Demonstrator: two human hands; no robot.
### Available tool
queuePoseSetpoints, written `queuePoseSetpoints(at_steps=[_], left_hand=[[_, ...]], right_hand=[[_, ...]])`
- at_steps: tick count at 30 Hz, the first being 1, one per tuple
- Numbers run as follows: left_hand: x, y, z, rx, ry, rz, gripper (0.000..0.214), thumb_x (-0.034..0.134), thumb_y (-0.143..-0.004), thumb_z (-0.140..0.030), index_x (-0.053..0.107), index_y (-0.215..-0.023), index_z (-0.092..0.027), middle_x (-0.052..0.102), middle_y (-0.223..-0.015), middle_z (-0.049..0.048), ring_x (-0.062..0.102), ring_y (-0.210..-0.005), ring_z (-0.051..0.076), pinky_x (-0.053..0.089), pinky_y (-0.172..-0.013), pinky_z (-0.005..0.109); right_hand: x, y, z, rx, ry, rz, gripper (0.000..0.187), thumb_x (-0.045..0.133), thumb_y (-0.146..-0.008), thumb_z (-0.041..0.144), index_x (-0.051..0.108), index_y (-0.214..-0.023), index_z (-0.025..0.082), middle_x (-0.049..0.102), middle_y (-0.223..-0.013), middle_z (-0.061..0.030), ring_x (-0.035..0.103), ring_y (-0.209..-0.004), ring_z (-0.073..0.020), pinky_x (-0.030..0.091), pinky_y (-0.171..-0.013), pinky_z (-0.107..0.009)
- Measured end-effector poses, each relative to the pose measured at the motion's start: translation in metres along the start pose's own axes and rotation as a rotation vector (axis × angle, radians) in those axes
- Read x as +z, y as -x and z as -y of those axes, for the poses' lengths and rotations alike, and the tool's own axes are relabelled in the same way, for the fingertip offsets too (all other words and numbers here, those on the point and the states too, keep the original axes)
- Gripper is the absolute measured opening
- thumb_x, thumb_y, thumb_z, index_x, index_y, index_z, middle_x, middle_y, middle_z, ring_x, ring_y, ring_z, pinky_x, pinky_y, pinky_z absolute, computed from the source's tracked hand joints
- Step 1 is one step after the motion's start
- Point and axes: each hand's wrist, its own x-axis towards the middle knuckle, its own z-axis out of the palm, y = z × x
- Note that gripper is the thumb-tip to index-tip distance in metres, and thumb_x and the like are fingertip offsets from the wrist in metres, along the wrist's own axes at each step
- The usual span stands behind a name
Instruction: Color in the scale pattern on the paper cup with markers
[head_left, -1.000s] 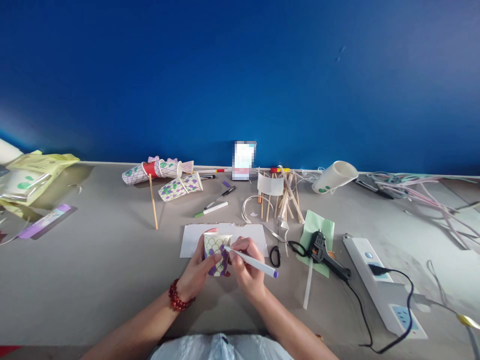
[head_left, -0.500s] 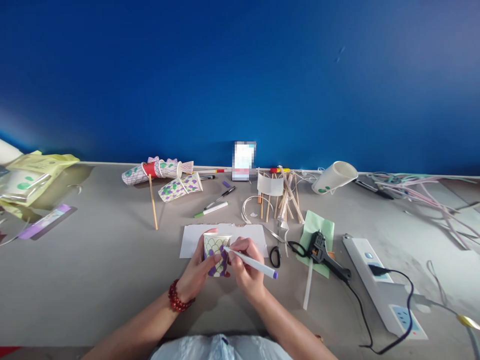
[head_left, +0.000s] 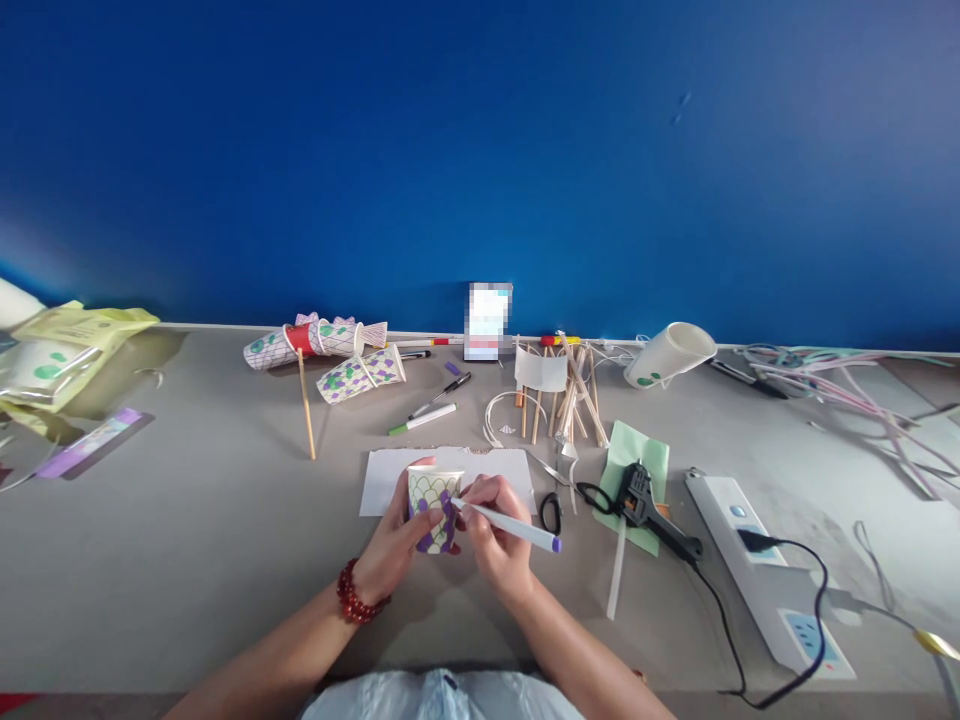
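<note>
My left hand (head_left: pixel 394 545) is wrapped round a small paper cup (head_left: pixel 433 497) drawn with scale outlines, some filled purple. A red bead bracelet (head_left: pixel 351 594) circles that wrist. My right hand (head_left: pixel 496 535) pinches a white marker (head_left: pixel 510 527) with a purple end cap. Its tip touches the cup's side. Both hands hover just in front of a white paper sheet (head_left: pixel 386 480) on the grey table (head_left: pixel 202 520).
Decorated cups (head_left: pixel 322 350) and a wooden stick (head_left: pixel 307 405) lie at the back left. Loose markers (head_left: pixel 424 417), wooden sticks (head_left: pixel 570 395), scissors (head_left: pixel 551 510), a glue gun (head_left: pixel 652 510) on green paper, a power strip (head_left: pixel 765 575) and a tipped white cup (head_left: pixel 669 354) lie around.
The marker has tilted slightly flatter, its purple end moving a little to the right. The cup and my left hand stay in place.
</note>
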Motion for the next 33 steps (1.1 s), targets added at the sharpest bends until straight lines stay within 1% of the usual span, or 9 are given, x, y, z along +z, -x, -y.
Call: queuePoseSetpoints(at_steps=[2,6,9,14,18,24,28,31,33], left_hand=[[0.0005,0.0002,-0.0004,0.003,0.005,-0.007,0.093,0.087,-0.077,-0.038,0.038,-0.156,-0.031,0.073,-0.107,0.0050,0.071,-0.086,0.020,0.059,-0.072,0.030],[0.0017,0.0009,-0.0018,0.004,0.009,-0.016,0.094,0.088,-0.076,-0.037,0.039,-0.156,-0.031,0.072,-0.102,0.0027,0.070,-0.085,0.019,0.058,-0.072,0.028],[0.0018,0.0009,-0.0023,-0.007,0.017,-0.015,0.093,0.089,-0.075,-0.038,0.041,-0.155,-0.030,0.073,-0.104,0.0041,0.070,-0.087,0.020,0.058,-0.074,0.030],[0.0019,-0.0003,-0.0021,-0.004,0.011,-0.020,0.094,0.089,-0.075,-0.038,0.040,-0.154,-0.031,0.073,-0.102,0.0039,0.070,-0.084,0.020,0.058,-0.071,0.030],[0.0014,-0.0007,-0.0006,0.002,0.014,-0.018,0.096,0.089,-0.075,-0.036,0.037,-0.155,-0.029,0.073,-0.106,0.0046,0.070,-0.085,0.019,0.059,-0.072,0.029],[-0.0023,0.0000,0.0028,-0.003,0.007,0.004,0.094,0.086,-0.078,-0.036,0.034,-0.157,-0.031,0.072,-0.115,0.0080,0.072,-0.088,0.023,0.059,-0.069,0.032],[-0.0029,-0.0016,0.0030,0.003,0.007,0.004,0.096,0.087,-0.078,-0.037,0.033,-0.157,-0.031,0.073,-0.113,0.0072,0.072,-0.086,0.021,0.060,-0.072,0.032],[-0.0029,-0.0020,0.0032,0.007,0.009,0.008,0.096,0.086,-0.079,-0.037,0.033,-0.158,-0.031,0.073,-0.117,0.0086,0.072,-0.086,0.022,0.059,-0.069,0.032],[-0.0031,-0.0019,0.0034,0.006,0.008,0.017,0.096,0.085,-0.079,-0.036,0.032,-0.158,-0.031,0.072,-0.119,0.0093,0.072,-0.087,0.023,0.060,-0.068,0.032]], right_hand=[[0.0002,0.0003,-0.0004,-0.015,-0.010,0.003,0.024,0.058,-0.100,0.036,0.058,-0.080,0.023,0.057,-0.065,0.0003,0.052,-0.060,-0.0176,0.045,-0.060,-0.032],[0.0005,0.0013,-0.0020,0.004,-0.011,-0.013,0.020,0.059,-0.100,0.033,0.059,-0.083,0.023,0.058,-0.066,0.0002,0.053,-0.061,-0.0173,0.044,-0.059,-0.031],[0.0005,0.0012,-0.0028,-0.020,-0.021,-0.006,0.021,0.059,-0.100,0.033,0.059,-0.081,0.023,0.058,-0.066,0.0004,0.054,-0.061,-0.0174,0.046,-0.061,-0.032],[0.0001,0.0015,-0.0037,0.007,-0.048,-0.013,0.016,0.060,-0.099,0.030,0.060,-0.085,0.023,0.058,-0.067,0.0008,0.052,-0.061,-0.0164,0.043,-0.059,-0.030],[0.0005,0.0020,-0.0039,-0.003,-0.061,-0.012,0.018,0.059,-0.099,0.029,0.059,-0.083,0.023,0.057,-0.067,0.0013,0.052,-0.061,-0.0160,0.044,-0.061,-0.030],[-0.0001,0.0024,-0.0059,0.024,-0.061,-0.025,0.016,0.060,-0.099,0.030,0.060,-0.085,0.023,0.057,-0.070,0.0010,0.051,-0.061,-0.0156,0.043,-0.058,-0.029],[0.0000,0.0023,-0.0076,0.014,-0.066,-0.023,0.017,0.059,-0.100,0.031,0.060,-0.084,0.023,0.057,-0.069,0.0009,0.052,-0.062,-0.0163,0.043,-0.060,-0.029],[0.0004,0.0020,-0.0080,0.020,-0.050,-0.043,0.015,0.060,-0.099,0.029,0.060,-0.086,0.023,0.057,-0.071,0.0008,0.052,-0.064,-0.0163,0.043,-0.060,-0.029],[0.0004,0.0020,-0.0079,0.013,-0.055,-0.033,0.016,0.060,-0.099,0.030,0.060,-0.085,0.023,0.057,-0.071,0.0008,0.052,-0.063,-0.0163,0.043,-0.060,-0.029]])
